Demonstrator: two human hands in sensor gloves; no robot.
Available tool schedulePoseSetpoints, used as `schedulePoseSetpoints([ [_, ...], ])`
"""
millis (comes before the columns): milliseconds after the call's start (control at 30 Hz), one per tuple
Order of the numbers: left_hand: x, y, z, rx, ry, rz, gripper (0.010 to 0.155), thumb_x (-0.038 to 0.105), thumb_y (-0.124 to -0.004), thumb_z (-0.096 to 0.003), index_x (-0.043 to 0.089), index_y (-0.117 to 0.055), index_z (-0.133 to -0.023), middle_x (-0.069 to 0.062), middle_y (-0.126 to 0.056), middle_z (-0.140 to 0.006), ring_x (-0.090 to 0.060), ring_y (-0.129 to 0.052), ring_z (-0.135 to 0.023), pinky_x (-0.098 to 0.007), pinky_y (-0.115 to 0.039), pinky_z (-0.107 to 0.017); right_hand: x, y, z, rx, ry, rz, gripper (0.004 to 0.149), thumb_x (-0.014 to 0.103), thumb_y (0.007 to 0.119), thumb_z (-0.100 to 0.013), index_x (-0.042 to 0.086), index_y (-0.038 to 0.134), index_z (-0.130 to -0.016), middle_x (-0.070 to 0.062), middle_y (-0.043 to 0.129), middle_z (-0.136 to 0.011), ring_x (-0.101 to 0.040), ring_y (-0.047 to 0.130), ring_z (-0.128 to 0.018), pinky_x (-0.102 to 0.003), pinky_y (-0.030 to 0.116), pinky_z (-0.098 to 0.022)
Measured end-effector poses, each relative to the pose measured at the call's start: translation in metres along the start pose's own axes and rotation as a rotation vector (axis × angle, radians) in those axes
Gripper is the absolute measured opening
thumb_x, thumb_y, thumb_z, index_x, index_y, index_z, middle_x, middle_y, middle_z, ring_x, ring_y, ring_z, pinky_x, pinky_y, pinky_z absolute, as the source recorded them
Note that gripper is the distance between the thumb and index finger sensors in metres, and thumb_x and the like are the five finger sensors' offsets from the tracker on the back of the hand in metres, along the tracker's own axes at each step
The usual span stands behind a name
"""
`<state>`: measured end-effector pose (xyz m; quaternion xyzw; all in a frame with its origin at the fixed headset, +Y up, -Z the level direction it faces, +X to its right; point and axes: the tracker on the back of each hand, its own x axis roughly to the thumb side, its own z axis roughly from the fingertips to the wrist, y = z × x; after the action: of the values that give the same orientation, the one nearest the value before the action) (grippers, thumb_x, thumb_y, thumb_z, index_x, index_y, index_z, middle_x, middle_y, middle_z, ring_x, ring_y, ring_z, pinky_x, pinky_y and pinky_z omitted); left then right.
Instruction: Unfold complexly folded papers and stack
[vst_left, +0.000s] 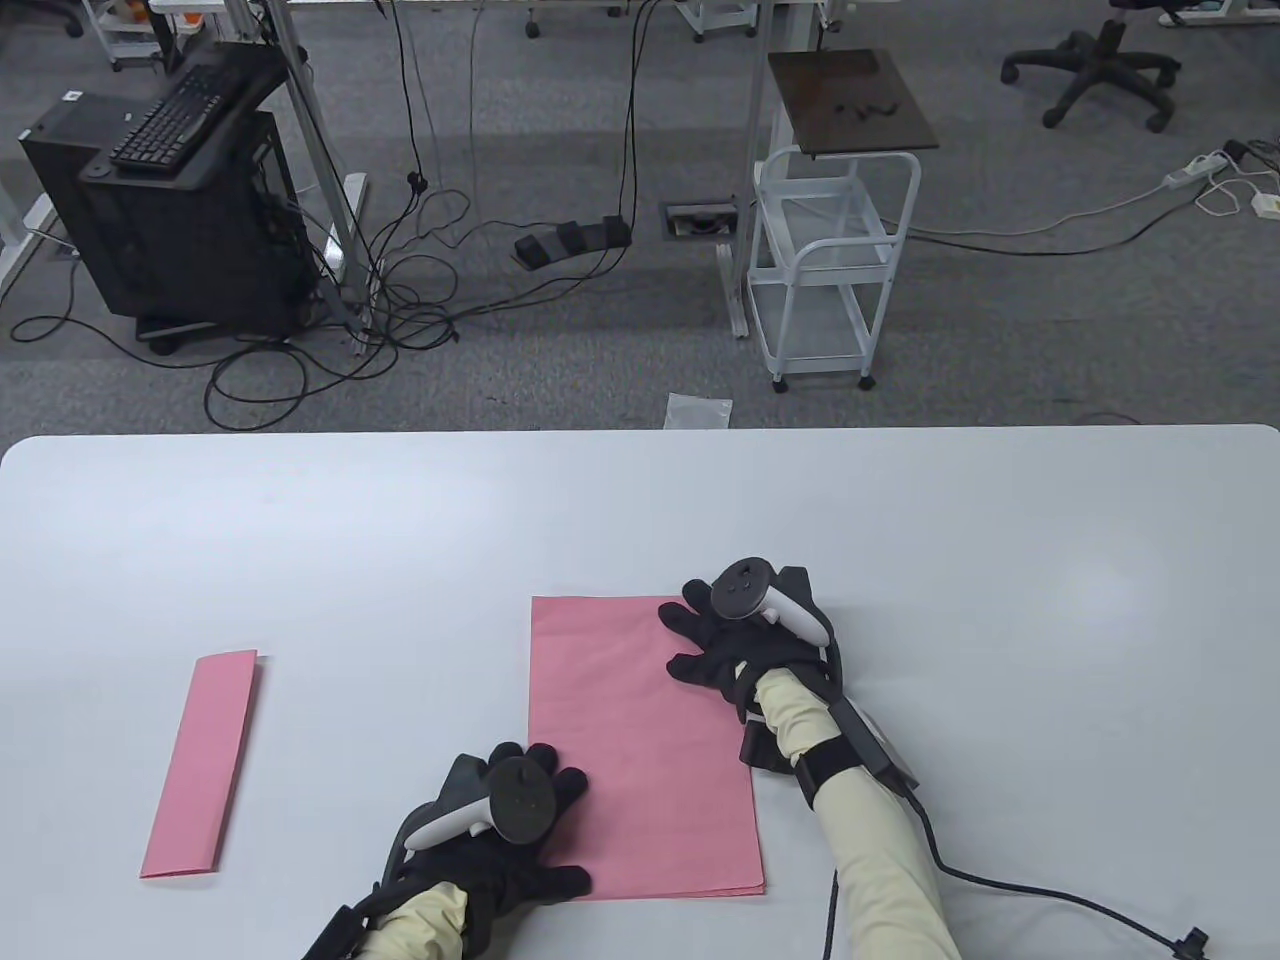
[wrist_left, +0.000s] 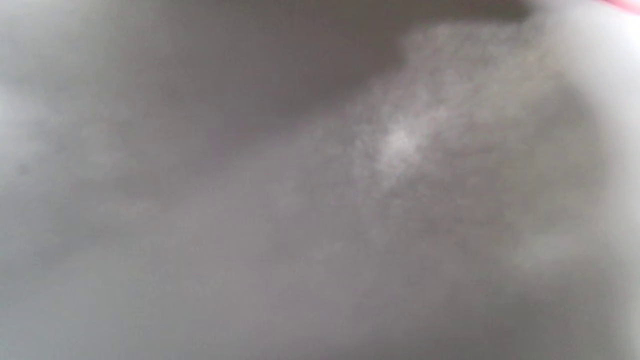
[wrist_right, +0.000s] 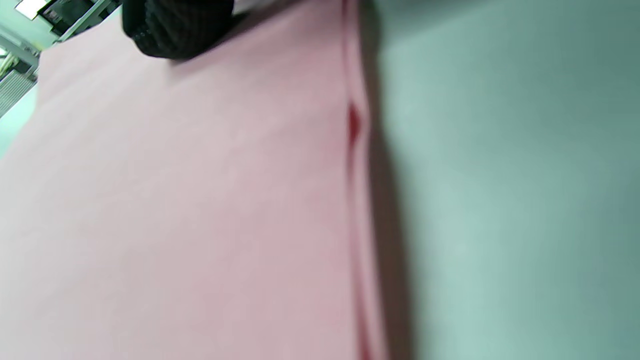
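Observation:
An unfolded pink sheet (vst_left: 640, 740) lies flat near the table's front centre, with more pink edges showing under it along the bottom. My left hand (vst_left: 530, 800) rests flat on its lower left edge, fingers spread. My right hand (vst_left: 700, 640) presses flat on its upper right part, fingers straight. A narrow folded pink paper (vst_left: 202, 762) lies apart at the left. The right wrist view shows the pink sheet (wrist_right: 190, 200) close up, with a gloved fingertip (wrist_right: 175, 25) on it and layered edges at its side. The left wrist view is a grey blur.
The white table (vst_left: 1000, 560) stretches wide to the right and back. A black cable (vst_left: 1050, 900) trails from my right wrist across the front right. Beyond the far edge are a white cart (vst_left: 830, 260), a black cabinet (vst_left: 180, 200) and floor cables.

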<state>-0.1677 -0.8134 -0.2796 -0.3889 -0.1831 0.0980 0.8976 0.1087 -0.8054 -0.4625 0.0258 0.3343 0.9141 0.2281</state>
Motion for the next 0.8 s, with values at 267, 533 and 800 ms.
schedulePoseSetpoints([
  [267,0.000,0.000,0.000,0.002,0.004,-0.002,0.092,0.070,-0.056,-0.0456,0.043,0.015,-0.097,0.012,0.035,-0.096,-0.025,0.036,-0.089,-0.050,0.020,-0.058,0.011,-0.004,0.017,-0.088,-0.055,-0.001,0.064,0.050,0.064,-0.051,0.051,0.026,-0.103,0.028,-0.001,-0.111,0.001,-0.016,-0.099,-0.045,-0.017,-0.067],
  [533,0.000,0.000,0.000,-0.002,0.002,0.002,0.093,0.070,-0.057,-0.0456,0.043,0.015,-0.097,0.012,0.035,-0.096,-0.025,0.036,-0.088,-0.050,0.020,-0.058,0.001,0.034,0.106,-0.141,-0.291,0.316,0.071,0.057,0.062,-0.050,0.049,0.018,-0.105,0.024,-0.007,-0.111,-0.003,-0.020,-0.097,-0.047,-0.015,-0.067],
  [800,0.000,0.000,0.001,0.000,0.008,0.012,0.092,0.070,-0.058,-0.0453,0.043,0.014,-0.097,0.013,0.035,-0.096,-0.024,0.036,-0.089,-0.050,0.020,-0.058,-0.031,0.097,0.134,0.097,-0.250,0.296,0.072,0.056,0.061,-0.051,0.044,0.015,-0.105,0.019,-0.006,-0.111,-0.010,-0.015,-0.099,-0.050,-0.011,-0.067],
])
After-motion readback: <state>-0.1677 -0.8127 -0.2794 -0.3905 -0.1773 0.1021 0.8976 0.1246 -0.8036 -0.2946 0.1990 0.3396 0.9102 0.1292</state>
